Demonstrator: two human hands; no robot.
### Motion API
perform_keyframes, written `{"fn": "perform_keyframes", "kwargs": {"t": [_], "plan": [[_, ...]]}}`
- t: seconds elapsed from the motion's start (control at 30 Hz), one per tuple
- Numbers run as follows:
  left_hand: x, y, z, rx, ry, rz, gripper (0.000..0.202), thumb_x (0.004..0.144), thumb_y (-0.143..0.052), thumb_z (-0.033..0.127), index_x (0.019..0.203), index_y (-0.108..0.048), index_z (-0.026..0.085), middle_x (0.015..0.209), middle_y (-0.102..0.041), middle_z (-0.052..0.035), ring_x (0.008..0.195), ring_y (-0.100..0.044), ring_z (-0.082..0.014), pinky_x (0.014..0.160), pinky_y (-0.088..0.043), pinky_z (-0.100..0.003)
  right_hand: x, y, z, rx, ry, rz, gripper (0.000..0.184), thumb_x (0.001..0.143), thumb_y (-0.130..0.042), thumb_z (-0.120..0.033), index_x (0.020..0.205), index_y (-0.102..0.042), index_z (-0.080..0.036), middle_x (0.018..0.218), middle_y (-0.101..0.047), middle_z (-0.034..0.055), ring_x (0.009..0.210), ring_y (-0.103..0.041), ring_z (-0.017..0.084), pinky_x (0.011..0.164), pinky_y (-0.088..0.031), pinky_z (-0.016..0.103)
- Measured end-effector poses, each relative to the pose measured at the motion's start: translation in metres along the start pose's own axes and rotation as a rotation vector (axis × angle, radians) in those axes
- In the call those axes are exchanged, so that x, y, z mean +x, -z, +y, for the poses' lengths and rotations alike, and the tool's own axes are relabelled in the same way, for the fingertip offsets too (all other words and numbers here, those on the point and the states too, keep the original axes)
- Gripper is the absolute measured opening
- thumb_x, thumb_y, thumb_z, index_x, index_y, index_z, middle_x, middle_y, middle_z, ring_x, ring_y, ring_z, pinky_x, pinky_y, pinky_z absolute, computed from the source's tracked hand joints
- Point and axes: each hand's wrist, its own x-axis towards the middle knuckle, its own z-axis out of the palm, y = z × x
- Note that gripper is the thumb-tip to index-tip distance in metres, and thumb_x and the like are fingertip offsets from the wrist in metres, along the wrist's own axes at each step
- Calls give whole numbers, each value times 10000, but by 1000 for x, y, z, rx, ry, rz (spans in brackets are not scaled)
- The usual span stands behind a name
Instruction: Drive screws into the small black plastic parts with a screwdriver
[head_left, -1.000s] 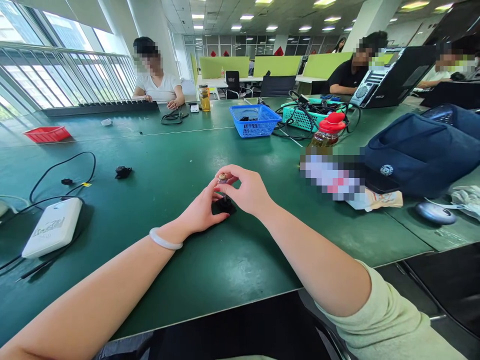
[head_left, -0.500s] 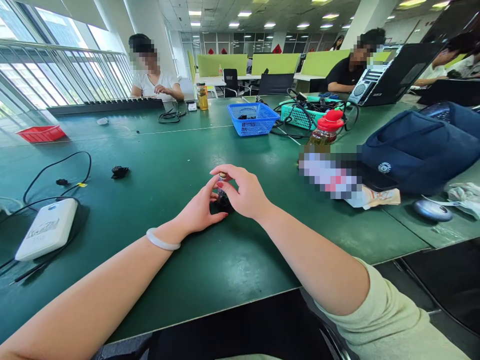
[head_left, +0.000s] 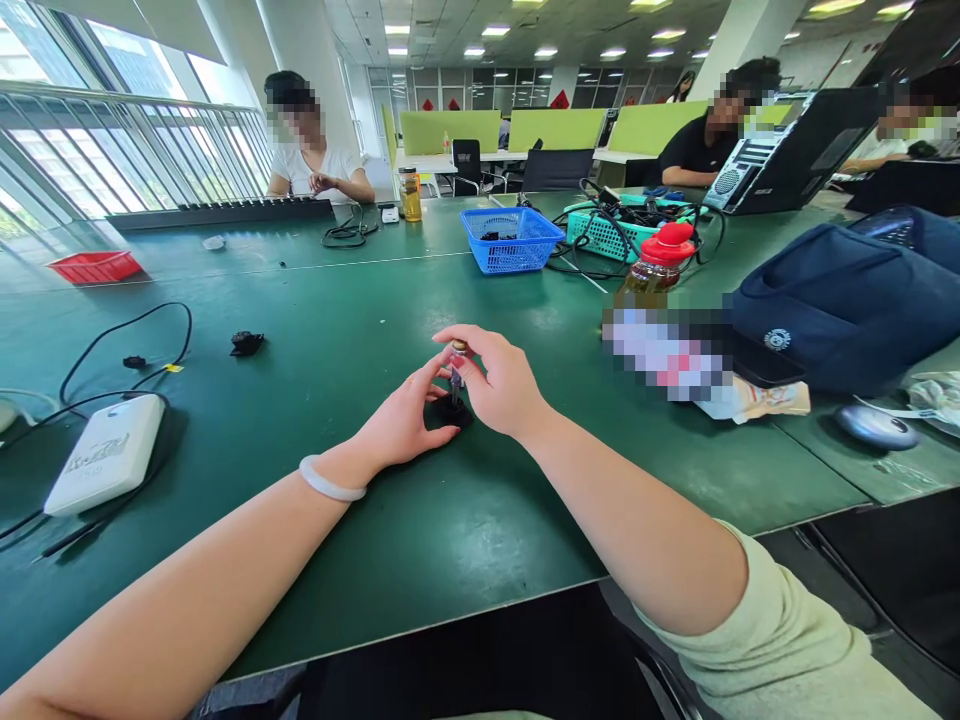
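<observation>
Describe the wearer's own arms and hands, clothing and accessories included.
Both hands are ungloved. Above the left hand, a smooth, rounded whitish bangle circles the wrist; no sleeve shows on that arm. On the other arm, a loose pale green sleeve bunches in folds near the elbow. The right hand shows a reddish thumbnail.

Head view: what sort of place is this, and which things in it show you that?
Most likely an open-plan office, perhaps partly a workroom: lime-green partitions in the background, a black office chair near them, and what looks like a computer tower on the green table.
</observation>
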Motion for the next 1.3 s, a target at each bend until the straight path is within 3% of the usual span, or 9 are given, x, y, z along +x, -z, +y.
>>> {"fn": "perform_keyframes", "kwargs": {"t": [0.2, 0.4, 0.5, 0.6, 0.77, 0.83, 0.97, 1.07, 1.3], "plan": [[0, 1, 3, 29, 21, 29, 898, 717, -754, 272, 1491, -301, 229, 1274, -606, -119, 1047, -659, -235, 984, -536, -458, 0, -5, 2, 1, -22, -27, 160, 889, -558, -221, 1013, -656, -244, 915, -726, 0, 812, -665, 167, 857, -523, 353], [1, 12, 9, 251, 69, 215, 661, 799, -674, 333, 1416, -453, 254, 1294, -595, -84, 1107, -629, -230, 1011, -512, -414, 3, 8, 3, 11, -8, 359, 136, 953, -494, -277, 1047, -589, -254, 930, -700, 19, 883, -665, 180, 880, -516, 370], [1, 19, 9, 429, 146, 279, 521, 837, -618, 344, 1339, -553, 223, 1321, -590, -101, 1171, -599, -261, 1042, -481, -422, 5, 10, 11, -35, -61, 399, 143, 961, -453, -258, 1041, -572, -252, 929, -697, 27, 888, -657, 186, 869, -513, 377], [0, 24, 11, 559, 235, 210, 452, 866, -576, 383, 1271, -625, 189, 1364, -578, -125, 1183, -598, -293, 1048, -468, -437, 5, 7, 22, -69, -165, 305, 140, 943, -452, -227, 1018, -568, -250, 924, -711, 29, 867, -659, 192, 821, -519, 373], [1, 23, 20, 643, 375, 61, 495, 958, -398, 533, 1163, -702, 201, 1194, -691, -110, 1074, -647, -316, 940, -514, -470, 3, -1, 26, -23, -230, 169, 113, 939, -449, -228, 973, -555, -245, 926, -721, 28, 865, -679, 190, 814, -526, 365], [1, 20, 21, 648, 290, 54, 503, 970, -379, 519, 1248, -659, 206, 1203, -686, -116, 1115, -623, -321, 982, -484, -496, 3, -2, 23, 43, -207, 146, 97, 942, -455, -245, 962, -550, -243, 914, -722, 22, 858, -685, 180, 814, -529, 352], [-2, 11, 12, 476, 26, -65, 587, 944, -462, 481, 1469, -445, 216, 1426, -539, -124, 1329, -471, -307, 1128, -367, -507, 3, -1, 17, 105, -158, 223, 103, 948, -448, -260, 973, -546, -242, 930, -725, 23, 867, -686, 169, 835, -528, 341], [-3, 6, 7, 375, -8, -148, 644, 955, -449, 481, 1517, -357, 182, 1462, -502, -151, 1382, -421, -304, 1154, -340, -511, 3, 1, 19, 82, -151, 308, 109, 944, -442, -254, 975, -546, -245, 895, -719, 22, 842, -681, 171, 823, -527, 344], [1, 7, 1, 351, 19, -148, 433, 967, -399, 417, 1279, -633, 229, 1401, -575, -107, 1314, -503, -272, 1145, -360, -502, 4, 5, 31, 52, -232, 387, 125, 935, -431, -262, 986, -543, -245, 863, -710, 19, 813, -680, 167, 809, -530, 338]]}}
